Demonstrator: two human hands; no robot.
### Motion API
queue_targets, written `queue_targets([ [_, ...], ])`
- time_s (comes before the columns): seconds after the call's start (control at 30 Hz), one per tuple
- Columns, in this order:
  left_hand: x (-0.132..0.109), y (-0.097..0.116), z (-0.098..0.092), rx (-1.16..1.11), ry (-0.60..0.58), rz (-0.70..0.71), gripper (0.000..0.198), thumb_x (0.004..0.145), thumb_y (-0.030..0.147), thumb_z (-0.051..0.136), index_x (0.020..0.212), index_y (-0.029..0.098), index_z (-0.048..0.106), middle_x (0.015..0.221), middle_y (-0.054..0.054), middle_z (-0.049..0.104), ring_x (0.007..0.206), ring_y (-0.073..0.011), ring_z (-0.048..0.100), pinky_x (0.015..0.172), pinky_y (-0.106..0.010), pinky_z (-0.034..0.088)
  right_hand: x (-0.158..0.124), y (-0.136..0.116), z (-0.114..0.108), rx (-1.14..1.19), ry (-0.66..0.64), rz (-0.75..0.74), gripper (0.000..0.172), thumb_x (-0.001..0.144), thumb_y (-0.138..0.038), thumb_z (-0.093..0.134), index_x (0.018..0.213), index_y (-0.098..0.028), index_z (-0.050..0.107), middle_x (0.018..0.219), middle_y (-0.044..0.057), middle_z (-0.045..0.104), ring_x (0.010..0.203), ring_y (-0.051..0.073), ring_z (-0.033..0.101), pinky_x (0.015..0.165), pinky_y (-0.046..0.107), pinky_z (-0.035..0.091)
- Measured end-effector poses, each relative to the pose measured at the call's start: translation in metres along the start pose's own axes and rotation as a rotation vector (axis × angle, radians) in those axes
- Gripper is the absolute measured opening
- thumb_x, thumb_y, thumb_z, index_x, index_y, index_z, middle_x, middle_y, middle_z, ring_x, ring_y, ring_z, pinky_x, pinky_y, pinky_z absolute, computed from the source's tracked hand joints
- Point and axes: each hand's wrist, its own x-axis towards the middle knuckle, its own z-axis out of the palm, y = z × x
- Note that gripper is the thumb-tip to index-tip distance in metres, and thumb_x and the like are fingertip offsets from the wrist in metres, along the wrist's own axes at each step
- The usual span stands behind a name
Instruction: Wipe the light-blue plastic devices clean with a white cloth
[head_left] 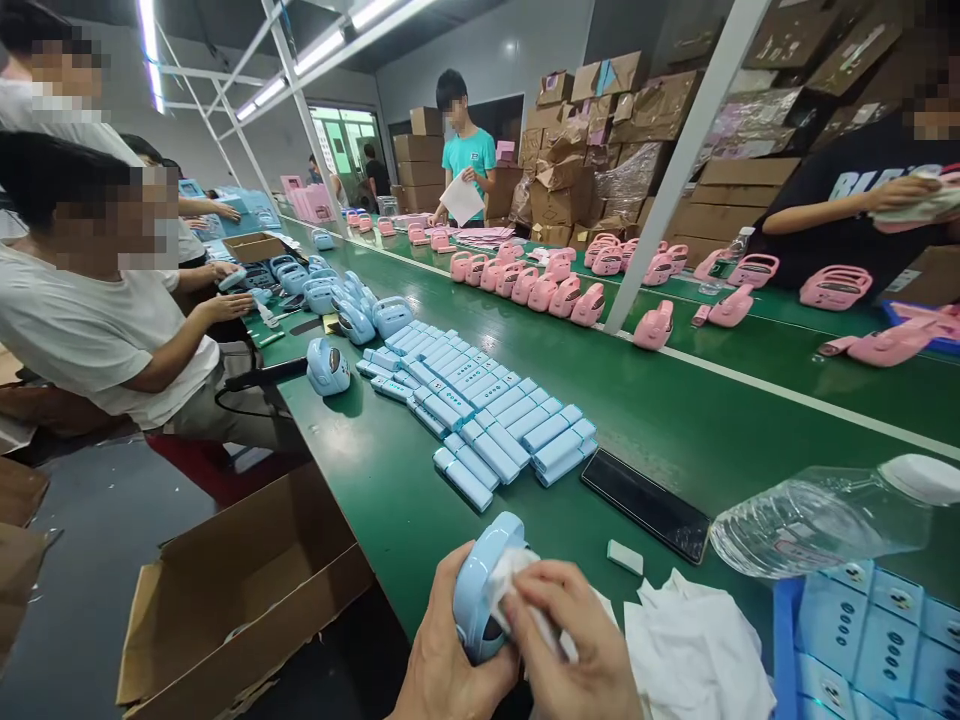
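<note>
My left hand [450, 655] is wrapped round a light blue plastic device casing [469, 590] with a rounded handle and a dark front panel. A white cloth [508, 572] is pinched in my right hand [577, 635] and pressed against the casing's front. More white cloth [694, 640] lies crumpled on the table to the right. Just beyond my hands are a small pale block [625, 557] and a black phone [649, 505]. Rows of light blue panels with small button holes [480, 385] lie further up the table, some stacked.
A clear plastic bottle [817, 520] lies near a blue tray [786, 640] of more panels. An open cardboard box [247, 590] sits below the table's left edge. Pink devices [540, 290] line the table beyond a white post [679, 170]. Co-workers sit and stand around.
</note>
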Motion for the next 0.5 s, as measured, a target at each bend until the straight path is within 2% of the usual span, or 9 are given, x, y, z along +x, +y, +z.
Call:
queue_targets([
  [0.1, 0.002, -0.004, 0.0, 0.02, 0.045, 0.035, 0.074, 0.073, 0.04, 0.071, 0.141, 0.029, 0.043, 0.132, -0.008, 0.065, 0.115, -0.0339, 0.065, 0.099, -0.05, 0.05, 0.013, 0.007, -0.009, 0.096, 0.046, 0.269, 0.035, 0.083, -0.06, 0.078, 0.091, -0.025, 0.079, 0.098, 0.005, 0.072, 0.089, 0.019, 0.067, 0.079, 0.024, 0.054],
  [0.17, 0.003, -0.006, 0.001, 0.014, 0.043, 0.018, 0.077, 0.071, 0.039, 0.071, 0.142, 0.028, 0.041, 0.131, -0.009, 0.064, 0.115, -0.0342, 0.065, 0.1, -0.051, 0.05, 0.019, 0.015, -0.015, 0.171, 0.083, 0.425, 0.05, 0.078, -0.068, 0.079, 0.097, -0.022, 0.078, 0.095, 0.006, 0.074, 0.086, 0.021, 0.069, 0.074, 0.026, 0.057],
  [0.27, 0.002, -0.008, 0.002, -0.046, 0.034, -0.02, 0.08, 0.069, 0.039, 0.071, 0.142, 0.027, 0.04, 0.128, -0.01, 0.065, 0.11, -0.033, 0.067, 0.098, -0.049, 0.052, 0.02, 0.025, -0.02, 0.31, 0.175, 0.591, 0.069, 0.068, -0.076, 0.081, 0.107, -0.019, 0.075, 0.099, 0.009, 0.077, 0.091, 0.026, 0.073, 0.08, 0.033, 0.063],
  [0.4, 0.002, -0.006, 0.002, -0.123, 0.047, -0.037, 0.08, 0.068, 0.04, 0.072, 0.141, 0.027, 0.041, 0.128, -0.008, 0.065, 0.11, -0.0313, 0.067, 0.096, -0.045, 0.053, 0.013, 0.028, -0.02, 0.395, 0.262, 0.666, 0.078, 0.061, -0.077, 0.085, 0.111, -0.019, 0.074, 0.108, 0.01, 0.078, 0.097, 0.028, 0.075, 0.082, 0.033, 0.065],
  [0.47, 0.003, -0.005, 0.001, -0.116, 0.051, -0.039, 0.079, 0.068, 0.04, 0.073, 0.14, 0.027, 0.042, 0.127, -0.008, 0.066, 0.109, -0.0306, 0.067, 0.095, -0.044, 0.053, 0.008, 0.027, -0.016, 0.344, 0.256, 0.624, 0.066, 0.068, -0.073, 0.084, 0.108, -0.021, 0.076, 0.108, 0.009, 0.078, 0.095, 0.025, 0.076, 0.078, 0.028, 0.066],
  [0.5, 0.003, -0.005, 0.001, -0.104, 0.048, -0.043, 0.078, 0.068, 0.04, 0.073, 0.139, 0.026, 0.042, 0.124, -0.008, 0.068, 0.104, -0.0299, 0.068, 0.092, -0.043, 0.054, 0.006, 0.025, -0.012, 0.257, 0.232, 0.519, 0.054, 0.076, -0.067, 0.082, 0.106, -0.023, 0.077, 0.11, 0.008, 0.078, 0.095, 0.024, 0.076, 0.078, 0.025, 0.065],
])
